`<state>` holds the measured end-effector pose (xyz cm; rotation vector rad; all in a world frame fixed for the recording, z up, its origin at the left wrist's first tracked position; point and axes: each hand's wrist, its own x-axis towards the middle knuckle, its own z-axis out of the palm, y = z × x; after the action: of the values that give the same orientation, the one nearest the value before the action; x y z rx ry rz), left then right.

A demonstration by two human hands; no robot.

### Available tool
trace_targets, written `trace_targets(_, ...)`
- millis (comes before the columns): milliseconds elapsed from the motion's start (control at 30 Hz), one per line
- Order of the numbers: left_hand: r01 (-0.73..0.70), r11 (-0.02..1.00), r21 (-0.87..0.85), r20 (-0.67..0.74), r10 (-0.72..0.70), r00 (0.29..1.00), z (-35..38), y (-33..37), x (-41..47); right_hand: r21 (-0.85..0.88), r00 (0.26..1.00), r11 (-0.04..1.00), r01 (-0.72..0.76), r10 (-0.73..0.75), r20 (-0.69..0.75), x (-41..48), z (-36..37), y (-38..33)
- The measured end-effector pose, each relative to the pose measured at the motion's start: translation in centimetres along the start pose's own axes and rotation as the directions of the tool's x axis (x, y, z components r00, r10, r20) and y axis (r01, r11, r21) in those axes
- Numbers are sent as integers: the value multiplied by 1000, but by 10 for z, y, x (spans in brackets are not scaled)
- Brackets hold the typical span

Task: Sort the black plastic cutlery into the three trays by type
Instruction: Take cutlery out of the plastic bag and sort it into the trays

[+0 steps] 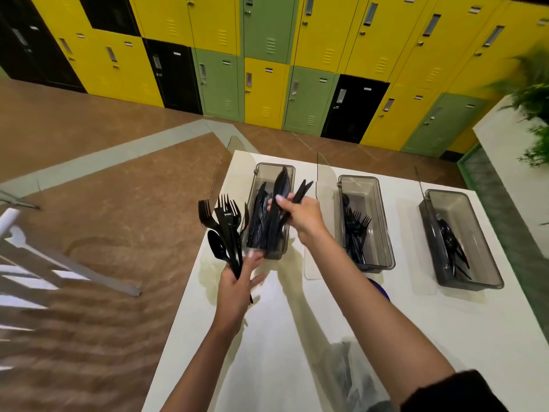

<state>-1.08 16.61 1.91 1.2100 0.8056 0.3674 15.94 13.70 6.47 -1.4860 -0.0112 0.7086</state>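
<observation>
The right hand (300, 217) grips a few knives (282, 185) above the left tray (279, 254), which already holds more knives. The left hand (237, 288) clutches a bundle (225, 230) of forks and one spoon just beside that tray's near-left corner, at the left edge of the table (267, 367) and partly over the floor (118, 203). The middle tray (387, 242) holds forks and the right tray (487, 263) holds spoons, each well apart. A crumpled plastic bag (350, 379) lies near, with bare tabletop between it and the trays. Lockers (267, 84) stand far behind.

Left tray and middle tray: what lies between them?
Head view: white table, a clear upright panel beside the middle tray, and the forearm of the right hand, which grips knives over the left tray.
</observation>
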Motion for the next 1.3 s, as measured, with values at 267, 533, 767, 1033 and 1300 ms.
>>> trace_targets(267,25,999,42,-33,-24,999,-7,3,1,-366,976,927,79,-147,-163,38,16,15)
trace_targets(533,22,999,36,127,-26,992,0,6,-10,-410,968,879,245,-244,56,-10,9,19)
trace_targets(767,45,999,30,268,-51,962,22,8,-29,-265,961,927,264,-231,151,-83,-26,17)
trace_targets(1033,43,999,18,438,-47,898,54,12,-61,-120,969,962,244,-237,64,-112,-79,7)
trace_targets(1300,68,996,52,512,-85,855,85,8,-81,49,943,956,289,-276,-185,-130,-134,-28)
